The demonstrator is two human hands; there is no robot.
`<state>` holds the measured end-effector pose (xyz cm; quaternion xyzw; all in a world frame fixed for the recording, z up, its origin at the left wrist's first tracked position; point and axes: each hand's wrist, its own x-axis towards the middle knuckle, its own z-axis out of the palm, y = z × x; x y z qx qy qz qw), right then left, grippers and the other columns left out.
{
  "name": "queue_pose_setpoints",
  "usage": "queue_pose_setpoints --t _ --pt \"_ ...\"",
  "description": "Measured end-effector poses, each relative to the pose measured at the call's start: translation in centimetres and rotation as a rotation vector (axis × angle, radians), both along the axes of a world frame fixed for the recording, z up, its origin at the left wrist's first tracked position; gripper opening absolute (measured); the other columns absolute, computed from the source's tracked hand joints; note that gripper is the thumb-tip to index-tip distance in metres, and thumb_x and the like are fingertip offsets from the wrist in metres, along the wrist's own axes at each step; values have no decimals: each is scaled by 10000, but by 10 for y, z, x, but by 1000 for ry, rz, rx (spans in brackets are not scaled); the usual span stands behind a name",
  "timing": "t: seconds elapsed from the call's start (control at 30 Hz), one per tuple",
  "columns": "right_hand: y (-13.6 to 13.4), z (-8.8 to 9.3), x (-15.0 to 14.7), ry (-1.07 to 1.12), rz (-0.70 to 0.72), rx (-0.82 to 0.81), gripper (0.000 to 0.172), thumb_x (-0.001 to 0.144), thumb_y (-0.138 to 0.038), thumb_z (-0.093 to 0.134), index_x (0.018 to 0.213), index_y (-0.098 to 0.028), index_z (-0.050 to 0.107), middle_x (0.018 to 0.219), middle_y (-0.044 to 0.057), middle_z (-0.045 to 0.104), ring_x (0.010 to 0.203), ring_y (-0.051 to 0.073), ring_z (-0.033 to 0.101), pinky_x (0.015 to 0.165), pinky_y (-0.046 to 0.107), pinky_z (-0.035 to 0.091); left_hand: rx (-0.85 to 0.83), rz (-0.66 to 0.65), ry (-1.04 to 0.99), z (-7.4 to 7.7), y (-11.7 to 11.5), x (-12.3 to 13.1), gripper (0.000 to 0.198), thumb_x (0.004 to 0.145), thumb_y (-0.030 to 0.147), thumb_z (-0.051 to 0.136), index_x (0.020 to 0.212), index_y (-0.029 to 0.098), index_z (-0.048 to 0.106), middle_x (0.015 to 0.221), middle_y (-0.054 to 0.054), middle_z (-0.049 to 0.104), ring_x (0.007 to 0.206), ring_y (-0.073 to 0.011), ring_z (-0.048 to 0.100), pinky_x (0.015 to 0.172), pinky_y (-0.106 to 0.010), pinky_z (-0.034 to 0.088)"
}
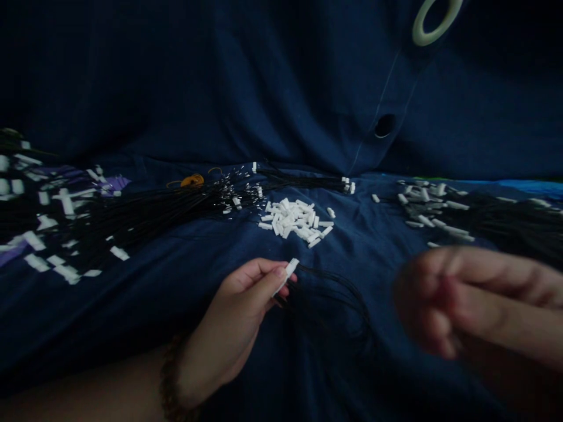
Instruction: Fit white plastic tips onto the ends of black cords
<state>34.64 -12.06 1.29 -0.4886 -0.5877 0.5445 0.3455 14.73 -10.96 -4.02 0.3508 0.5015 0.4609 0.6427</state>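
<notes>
My left hand (246, 310), with a dark bead bracelet at the wrist, pinches a white plastic connector (291, 268) between thumb and fingers. Thin black wires (347, 284) run from it in a loop to the right and down over the cloth. Over on the right my right hand (475, 299) is raised and blurred. Its thumb and fingers are pressed together, and whatever may be between them cannot be made out. Just beyond my left hand lies a pile of loose white connectors (297, 220).
Dark blue cloth (176, 293) covers the surface and hangs behind it. Bundles of black wires (145, 205) with metal tips and white connectors spread left; another wire bundle (488, 220) lies right. An orange coil (192, 180) sits at the back. A pale ring (420, 35) hangs upper right.
</notes>
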Motion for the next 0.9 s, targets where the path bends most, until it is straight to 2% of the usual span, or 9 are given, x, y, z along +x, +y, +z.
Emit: queue_pose_setpoints --t 0.1,0.17,0.3,0.43,0.7,0.9 --pt "-2 -3 -23 137 133 -321 192 775 -328 604 703 -150 614 641 14 592 561 74 517 544 166 416 -4 4 -14 1 -2 0 136 746 293 602 756 157 609 725 4 571 696 -97 490 680 -228 391" --pt "0 -12 -34 60 193 -356 185 817 -261 537 709 -122 593 635 10 574 584 70 508 568 158 407 -18 -12 -10 2 -5 1 141 745 298 599 763 158 610 714 3 568 692 -100 492 674 -231 391" --pt "0 -26 -39 -204 237 -103 206 871 -185 415 741 -153 572 645 -19 554 607 71 508 565 155 383 -33 -31 29 2 -7 2 168 753 326 586 783 163 609 714 -1 567 717 -117 502 686 -249 392" --pt "-5 -26 -36 -348 263 164 188 876 -167 417 749 -192 554 705 -50 575 664 58 529 622 145 373 -24 -29 55 1 -8 3 159 760 319 580 801 169 613 720 1 575 711 -114 508 685 -246 397" --pt "-4 -27 -40 -474 279 283 173 867 -126 421 742 -189 524 716 -40 571 661 73 532 583 176 369 1 -62 87 1 -9 3 157 769 331 576 786 181 621 706 0 586 702 -119 519 667 -240 416" --pt "-9 -26 -40 -567 213 391 161 842 -142 445 720 -193 537 703 -40 587 647 79 554 555 191 367 8 -57 93 1 -9 3 155 763 334 585 768 185 628 705 3 584 706 -115 518 671 -235 417"
